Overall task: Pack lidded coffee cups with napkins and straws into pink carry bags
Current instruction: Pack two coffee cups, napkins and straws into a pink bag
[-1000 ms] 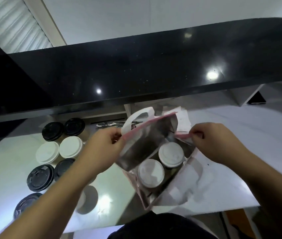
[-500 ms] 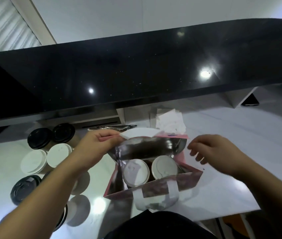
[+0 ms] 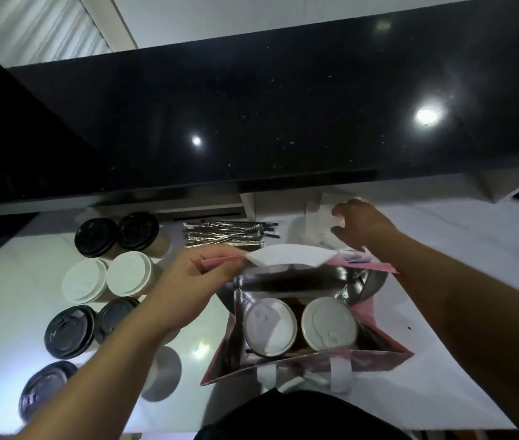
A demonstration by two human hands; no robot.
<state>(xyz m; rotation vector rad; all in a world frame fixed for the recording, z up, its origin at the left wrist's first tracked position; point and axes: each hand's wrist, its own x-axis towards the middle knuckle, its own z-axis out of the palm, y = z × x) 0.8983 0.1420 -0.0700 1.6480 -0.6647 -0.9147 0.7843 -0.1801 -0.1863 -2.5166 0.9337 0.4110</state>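
- Pink bag (image 3: 375, 315) sits mid-worktop w/ two white-lidded cups (image 3: 299, 325) standing side by side in it.
- Napkins (image 3: 321, 214) lie at 12 o'clock from the bag, past its far rim; straws (image 3: 229, 233) at 11, long axis running 9-to-3.
- Our right hand (image 3: 363, 223) is nearer the napkins, on the stack, grip half-curled; pinch or not, can't tell.
- Our left hand (image 3: 188, 287) pinches the far rim, holding the mouth open.
- Vs 0.5 s ago: right hand went from the bag's rim out to the napkins; left kept its pinch.

Single head-worn wide-angle view, looking forward and steeply down, close over the table (image 3: 461, 249) and both hands.
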